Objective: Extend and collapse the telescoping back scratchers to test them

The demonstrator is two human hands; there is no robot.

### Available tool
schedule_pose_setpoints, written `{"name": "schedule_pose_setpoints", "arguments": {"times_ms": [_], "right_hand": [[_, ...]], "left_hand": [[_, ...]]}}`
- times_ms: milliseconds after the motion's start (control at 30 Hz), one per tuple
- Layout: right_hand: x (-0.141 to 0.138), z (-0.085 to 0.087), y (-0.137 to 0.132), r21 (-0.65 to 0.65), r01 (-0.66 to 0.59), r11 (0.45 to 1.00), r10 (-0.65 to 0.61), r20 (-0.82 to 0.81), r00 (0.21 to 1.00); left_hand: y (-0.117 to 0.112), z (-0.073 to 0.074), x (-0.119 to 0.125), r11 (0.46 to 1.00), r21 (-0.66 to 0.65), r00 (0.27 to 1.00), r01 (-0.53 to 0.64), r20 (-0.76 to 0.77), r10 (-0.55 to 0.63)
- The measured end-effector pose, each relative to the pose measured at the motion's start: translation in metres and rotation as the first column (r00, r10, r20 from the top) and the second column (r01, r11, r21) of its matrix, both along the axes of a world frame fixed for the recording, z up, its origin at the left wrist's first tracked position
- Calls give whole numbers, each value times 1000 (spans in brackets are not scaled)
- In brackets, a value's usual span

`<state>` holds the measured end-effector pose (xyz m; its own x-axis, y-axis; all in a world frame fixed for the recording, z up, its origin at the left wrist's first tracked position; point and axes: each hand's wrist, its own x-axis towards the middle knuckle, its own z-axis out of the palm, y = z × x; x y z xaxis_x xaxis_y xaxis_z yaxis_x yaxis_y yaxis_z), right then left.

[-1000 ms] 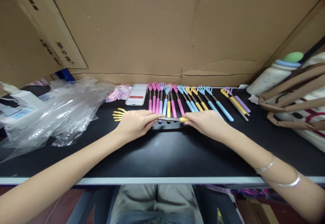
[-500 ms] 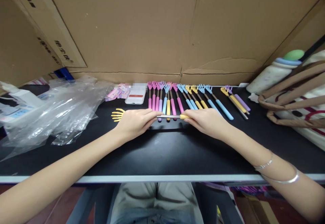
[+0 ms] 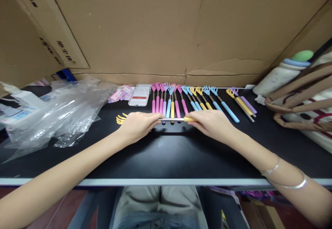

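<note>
A yellow back scratcher (image 3: pixel 172 119) with a metal shaft is held level above the black table between my two hands. My left hand (image 3: pixel 138 125) is closed around the shaft, and the yellow claw head pokes out beyond it on the left, partly hidden by the hand. My right hand (image 3: pixel 211 123) grips the yellow handle, most of which its fingers cover. Behind my hands lies a row of back scratchers with pink (image 3: pixel 177 108), blue (image 3: pixel 229 112) and yellow handles. A separate group with yellow and purple (image 3: pixel 249 105) handles lies to the right.
Clear plastic bags (image 3: pixel 75 115) are heaped at the left beside a white power strip (image 3: pixel 20 113). A phone (image 3: pixel 138 99) and pink printed cards (image 3: pixel 119 94) lie at the back. At the right are a bottle (image 3: pixel 281 75) and a bag (image 3: pixel 311 101). Cardboard (image 3: pixel 135 28) walls the back.
Less of the yellow claw shows past my left hand, and it sits slightly further right. Both hands keep their grip in nearly the same place.
</note>
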<state>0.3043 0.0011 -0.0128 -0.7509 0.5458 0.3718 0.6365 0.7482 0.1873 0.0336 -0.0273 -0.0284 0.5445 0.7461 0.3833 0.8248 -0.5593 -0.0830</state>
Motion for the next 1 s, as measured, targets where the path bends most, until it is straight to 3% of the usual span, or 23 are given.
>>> {"name": "schedule_pose_setpoints", "arguments": {"times_ms": [400,667,1000], "right_hand": [[-2,4,-2,109,-3,994,7,-34,999],[0,5,-1,126,-5,992,7,-19,1000],[-1,3,-1,66,46,997,-47,8,999]], "left_hand": [[-3,6,3,993,-103,998,-51,-37,47],[0,-1,2,999,50,996,12,90,-17],[-2,0,4,985,172,997,-2,82,-12]]}}
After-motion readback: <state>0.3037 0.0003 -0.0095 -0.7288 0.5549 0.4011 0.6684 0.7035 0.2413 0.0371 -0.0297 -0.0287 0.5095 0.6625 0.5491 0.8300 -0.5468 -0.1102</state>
